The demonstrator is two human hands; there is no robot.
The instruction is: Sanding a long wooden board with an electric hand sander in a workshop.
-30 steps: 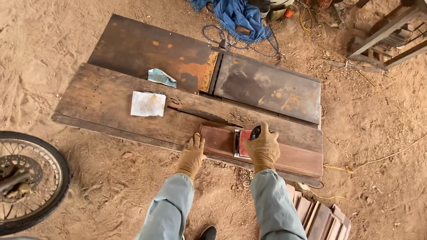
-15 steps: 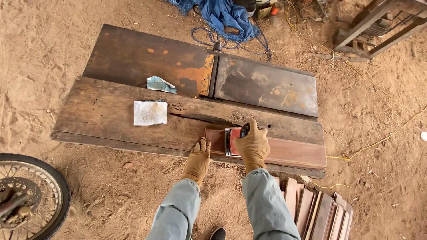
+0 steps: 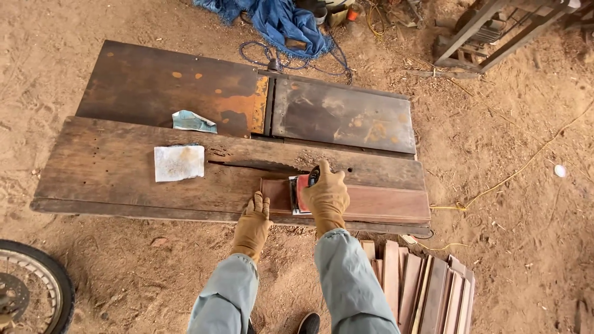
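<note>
A reddish wooden board (image 3: 383,204) lies along the near edge of a big weathered plank (image 3: 111,170) on the sandy ground. My right hand (image 3: 327,195), in a tan glove, grips a red power sander (image 3: 301,190) that rests on the board near its left end. My left hand (image 3: 252,222), also gloved, presses flat on the plank's near edge at the board's left end. Both sleeves are pale grey-blue.
A sheet of sandpaper (image 3: 179,162) lies on the plank, a crumpled bluish scrap (image 3: 193,122) beyond it. Rusty metal sheets (image 3: 340,114) lie behind. A stack of reddish boards (image 3: 421,284) sits near my right leg. A wheel (image 3: 31,291) is bottom left, a blue cloth (image 3: 278,21) and yellow cord (image 3: 513,176) farther off.
My right hand has slid the sander leftward along the reddish board toward its left end. The view has shifted, so everything sits lower and more to the left.
</note>
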